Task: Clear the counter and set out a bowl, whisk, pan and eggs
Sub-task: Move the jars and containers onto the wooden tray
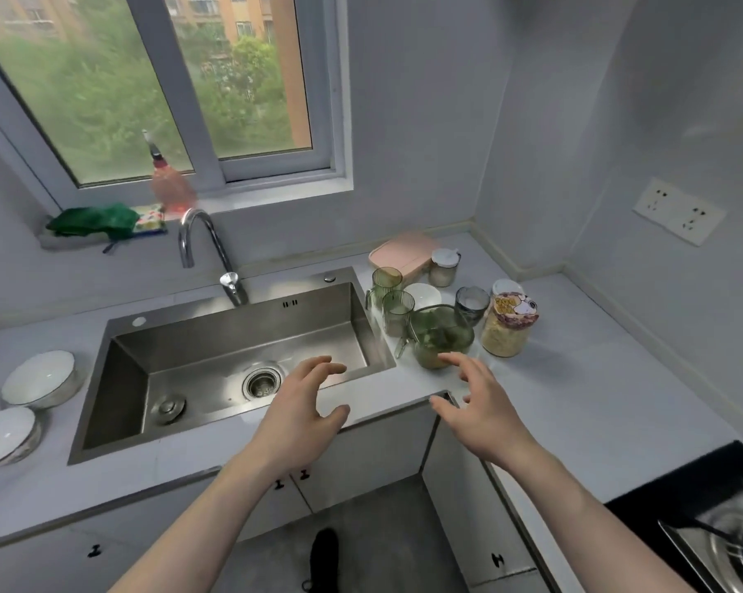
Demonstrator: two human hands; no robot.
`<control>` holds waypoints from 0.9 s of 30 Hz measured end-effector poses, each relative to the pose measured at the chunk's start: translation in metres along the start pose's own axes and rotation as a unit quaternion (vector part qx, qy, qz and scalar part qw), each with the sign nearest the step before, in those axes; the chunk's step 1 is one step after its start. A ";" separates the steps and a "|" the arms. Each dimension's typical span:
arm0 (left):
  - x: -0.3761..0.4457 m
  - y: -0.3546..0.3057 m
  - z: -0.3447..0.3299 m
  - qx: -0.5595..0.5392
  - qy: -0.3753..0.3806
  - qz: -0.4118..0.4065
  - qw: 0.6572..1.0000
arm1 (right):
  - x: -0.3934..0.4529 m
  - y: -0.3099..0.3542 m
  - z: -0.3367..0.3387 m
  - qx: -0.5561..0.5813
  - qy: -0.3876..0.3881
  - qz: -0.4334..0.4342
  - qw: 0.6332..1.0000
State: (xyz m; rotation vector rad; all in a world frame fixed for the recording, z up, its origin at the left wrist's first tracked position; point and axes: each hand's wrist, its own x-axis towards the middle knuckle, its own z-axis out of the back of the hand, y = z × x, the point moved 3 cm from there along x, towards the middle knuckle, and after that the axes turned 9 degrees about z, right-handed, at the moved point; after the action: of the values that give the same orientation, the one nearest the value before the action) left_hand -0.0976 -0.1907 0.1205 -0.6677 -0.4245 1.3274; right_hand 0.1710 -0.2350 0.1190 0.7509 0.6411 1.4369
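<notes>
Left hand (303, 404) and right hand (479, 404) spread, empty, near green glass container (442, 336)

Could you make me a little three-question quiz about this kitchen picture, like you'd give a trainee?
1. True or false: the sink has dishes piled in it.
2. Which thing stands nearest the right hand? A the pink box; B the green glass container; C the two white bowls.
3. Fill in: the left hand hovers with fingers spread, its grip on ____.

Key: 1 false, only a drain and a stopper show; 2 B; 3 nothing.
</notes>
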 end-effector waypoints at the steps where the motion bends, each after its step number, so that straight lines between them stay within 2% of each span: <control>1: 0.017 0.004 -0.001 0.000 0.008 0.000 1.000 | 0.012 -0.005 -0.002 -0.007 0.003 -0.009 1.000; 7: 0.115 0.025 0.000 0.022 0.068 -0.014 0.997 | 0.074 -0.027 -0.012 -0.047 0.003 -0.071 0.996; 11: 0.191 0.032 -0.007 0.062 0.105 -0.036 0.992 | 0.112 -0.042 -0.015 -0.055 -0.033 -0.119 0.991; 20: 0.303 0.029 -0.060 0.092 0.184 0.007 0.979 | 0.165 -0.092 -0.016 -0.065 -0.037 -0.224 0.972; 27: 0.342 0.028 -0.105 0.101 0.217 0.061 0.969 | 0.195 -0.151 -0.022 0.056 -0.069 -0.332 0.939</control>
State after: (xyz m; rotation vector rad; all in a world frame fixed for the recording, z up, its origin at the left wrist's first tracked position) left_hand 0.0196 0.1240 -0.0061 -0.7965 0.1070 1.2741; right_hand 0.2570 -0.0365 -0.0021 0.6313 0.7785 0.7259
